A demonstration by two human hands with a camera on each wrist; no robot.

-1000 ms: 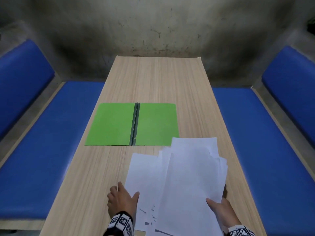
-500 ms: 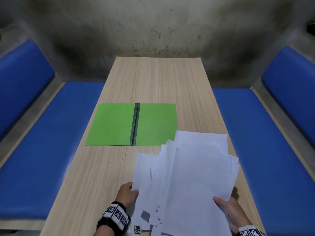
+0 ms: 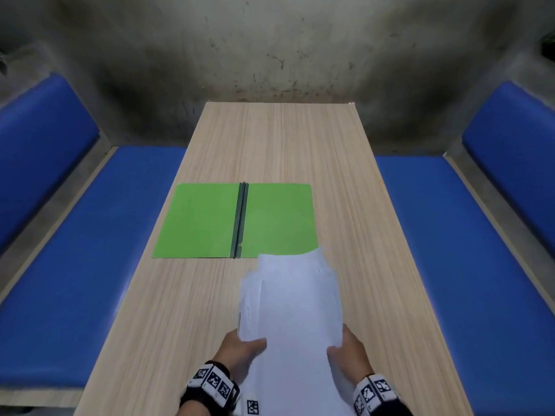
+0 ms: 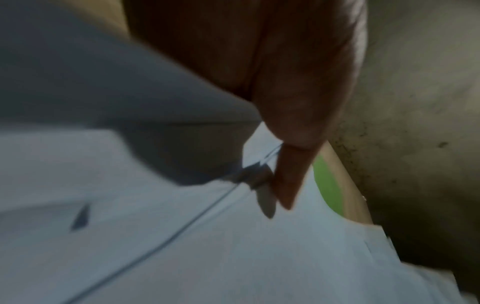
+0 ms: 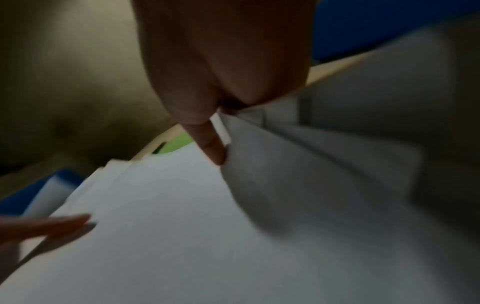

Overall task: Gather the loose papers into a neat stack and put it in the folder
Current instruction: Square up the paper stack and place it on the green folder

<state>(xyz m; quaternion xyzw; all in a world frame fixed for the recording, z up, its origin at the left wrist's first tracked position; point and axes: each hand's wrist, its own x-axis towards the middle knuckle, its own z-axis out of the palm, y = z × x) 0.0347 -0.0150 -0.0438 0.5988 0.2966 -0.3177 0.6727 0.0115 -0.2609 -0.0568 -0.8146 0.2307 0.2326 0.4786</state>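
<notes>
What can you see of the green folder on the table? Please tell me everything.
The green folder lies open and flat on the wooden table, both leaves spread, with a dark spine strip down the middle. It looks like thin card or plastic, and nothing shows on the visible part. In the head view the white papers cover its near right corner; whether they touch it cannot be told.

Table [image 3: 279, 139] beyond folder [image 3: 201, 220] bare; papers [image 3: 294, 295] apparently overlap folder's near right corner.
</notes>
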